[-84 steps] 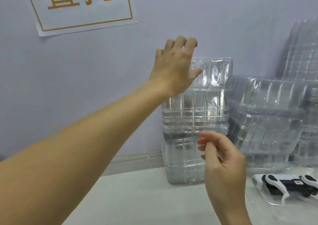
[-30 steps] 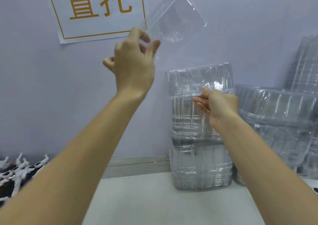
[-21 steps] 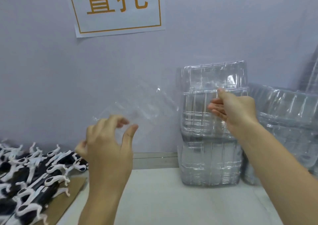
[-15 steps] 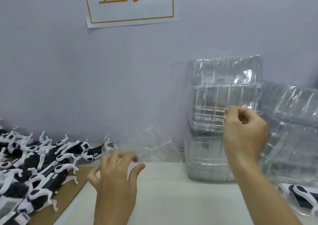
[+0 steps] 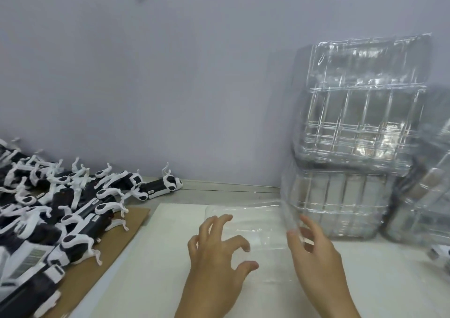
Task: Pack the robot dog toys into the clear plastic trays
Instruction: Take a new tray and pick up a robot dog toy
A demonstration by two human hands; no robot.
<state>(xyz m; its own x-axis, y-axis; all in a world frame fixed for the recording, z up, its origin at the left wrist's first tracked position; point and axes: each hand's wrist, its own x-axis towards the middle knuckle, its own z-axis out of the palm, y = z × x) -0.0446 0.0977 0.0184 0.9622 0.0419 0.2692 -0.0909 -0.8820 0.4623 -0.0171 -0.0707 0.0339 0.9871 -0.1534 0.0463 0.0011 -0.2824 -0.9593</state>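
A: What do we see, biggest things first?

B: A pale wall [image 5: 170,86] at the back, then the white surface [image 5: 158,269] below it. On the right, against the wall, stands a tall stack of clear trays [image 5: 360,135].

A: And the toys?

B: We see a heap of black-and-white robot dogs [image 5: 56,208] at the left, lying partly on a brown cardboard sheet [image 5: 97,264].

A: Where is the tray we are working with?

B: A single clear tray [image 5: 258,225] lies flat on the surface in front of the stack, between our hands.

A: The hands?

B: Our left hand [image 5: 219,257] hovers at its near left edge, fingers spread and bent, gripping nothing. Our right hand [image 5: 314,249] is at its right edge, fingers relaxed and apart; we cannot tell whether it touches.
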